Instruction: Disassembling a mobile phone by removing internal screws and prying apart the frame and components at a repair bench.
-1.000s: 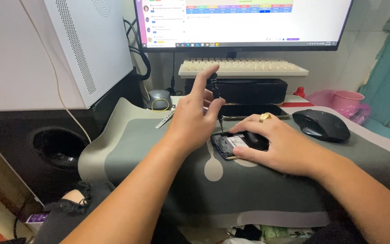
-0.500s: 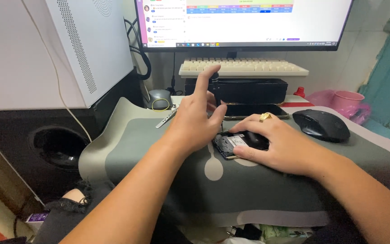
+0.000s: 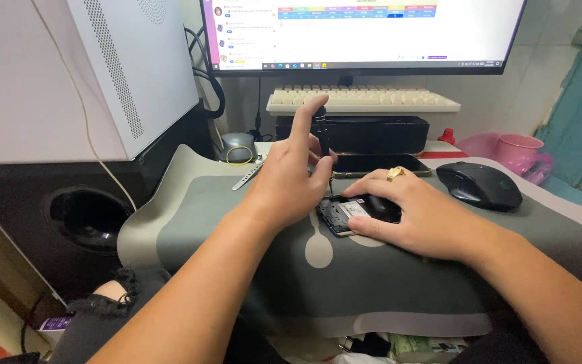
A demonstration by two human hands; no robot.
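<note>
The left hand [image 3: 284, 182] holds a thin black screwdriver [image 3: 322, 145] upright, its thumb and middle fingers pinched round the shaft and its index finger stretched up over the top of the handle. The tip comes down onto an opened phone [image 3: 346, 214] that lies on the grey mat [image 3: 237, 222] on the desk, just under those fingers. The right hand [image 3: 412, 216] lies flat over the phone's right part, its fingers pressing the phone to the mat rather than closing round it; a gold ring [image 3: 395, 174] sits on one of them. Only the phone's left end, with its exposed insides and a white label, shows between the two hands.

Beyond the fingertips lies a second, dark phone [image 3: 378, 164], face up, and to the right of the right hand's knuckles sits a black mouse [image 3: 478, 185]. A metal strip [image 3: 247, 176], perhaps tweezers, lies just past the left thumb.

The screwdriver is steadied only by fingertips, so I judge that a slight tilt could let the tip skip off the screw and scrape the bare board. Any freed screw would be tiny and could roll off the mat or vanish in its folds. If the right hand eases its pressure, the phone could turn under the tool.
</note>
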